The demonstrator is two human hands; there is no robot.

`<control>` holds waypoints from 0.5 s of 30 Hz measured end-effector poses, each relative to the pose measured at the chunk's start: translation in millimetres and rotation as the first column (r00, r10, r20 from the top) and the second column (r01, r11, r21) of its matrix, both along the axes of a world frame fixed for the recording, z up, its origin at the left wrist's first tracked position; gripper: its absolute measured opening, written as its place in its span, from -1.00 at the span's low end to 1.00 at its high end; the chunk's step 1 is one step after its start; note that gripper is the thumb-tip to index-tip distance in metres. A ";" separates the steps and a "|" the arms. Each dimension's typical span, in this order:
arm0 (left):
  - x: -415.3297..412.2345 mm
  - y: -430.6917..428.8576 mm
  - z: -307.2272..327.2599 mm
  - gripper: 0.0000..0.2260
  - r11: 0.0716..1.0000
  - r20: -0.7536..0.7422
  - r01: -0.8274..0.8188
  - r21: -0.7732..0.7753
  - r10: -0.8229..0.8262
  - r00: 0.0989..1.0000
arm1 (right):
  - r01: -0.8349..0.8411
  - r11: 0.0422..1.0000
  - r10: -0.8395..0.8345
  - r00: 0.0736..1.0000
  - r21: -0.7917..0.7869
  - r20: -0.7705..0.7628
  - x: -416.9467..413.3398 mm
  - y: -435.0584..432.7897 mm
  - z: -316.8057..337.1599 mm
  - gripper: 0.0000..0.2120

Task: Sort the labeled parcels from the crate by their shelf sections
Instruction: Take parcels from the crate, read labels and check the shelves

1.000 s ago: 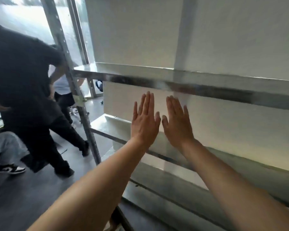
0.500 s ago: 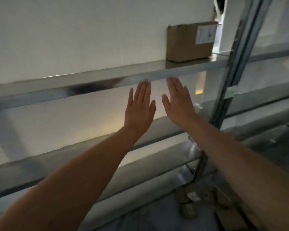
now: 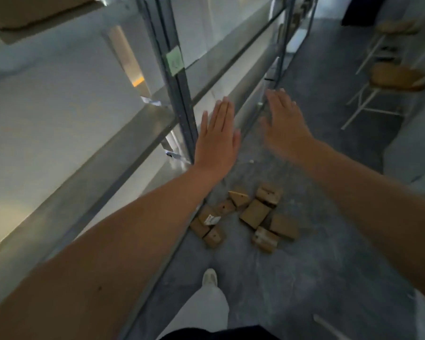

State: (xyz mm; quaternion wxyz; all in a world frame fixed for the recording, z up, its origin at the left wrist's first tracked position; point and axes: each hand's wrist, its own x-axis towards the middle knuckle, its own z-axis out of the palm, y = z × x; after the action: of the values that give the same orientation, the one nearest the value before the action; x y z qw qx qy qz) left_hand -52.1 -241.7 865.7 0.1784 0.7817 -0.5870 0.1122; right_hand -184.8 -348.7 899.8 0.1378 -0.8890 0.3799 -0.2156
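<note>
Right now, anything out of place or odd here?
Yes: the small cardboard parcels lie scattered on the floor by the shelf post, tipped at mixed angles, with no crate in view. Both the left hand and right hand are flat and empty.

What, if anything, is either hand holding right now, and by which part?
Nothing is held: the left hand and right hand are both empty, fingers straight; the parcels lie on the floor.

Your only view comes from the camera on your head, wide-angle, facing forward and steeply down along the metal shelving (image 3: 179, 94) on your left. Your left hand (image 3: 216, 136) and right hand (image 3: 286, 123) sit close, mid-frame; the parcels (image 3: 254, 213) on the floor (image 3: 329, 266) lie farther off, below them. The right hand looks blurred, probably by motion.
</note>
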 end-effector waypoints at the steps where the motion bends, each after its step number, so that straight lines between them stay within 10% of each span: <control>1: 0.9 -11.0 -8.2 -0.47 0.999 -0.006 0.028 0.016 -0.028 1.000 | 0.023 1.000 -0.023 1.000 0.014 -0.019 -1.3 -9.9 -6.0 -0.42; 15: 146.4 -99.3 -127.4 -0.49 0.972 -0.230 0.048 0.232 0.007 0.973 | 0.117 0.954 -0.058 0.976 0.276 -0.210 116.8 -99.5 -129.2 -0.40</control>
State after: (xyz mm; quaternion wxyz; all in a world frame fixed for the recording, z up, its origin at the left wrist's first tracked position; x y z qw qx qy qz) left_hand 94.3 -341.1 738.3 0.1521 0.7988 -0.5799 -0.0512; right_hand -68.0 -448.3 770.6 0.2165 -0.8589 0.4581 -0.0738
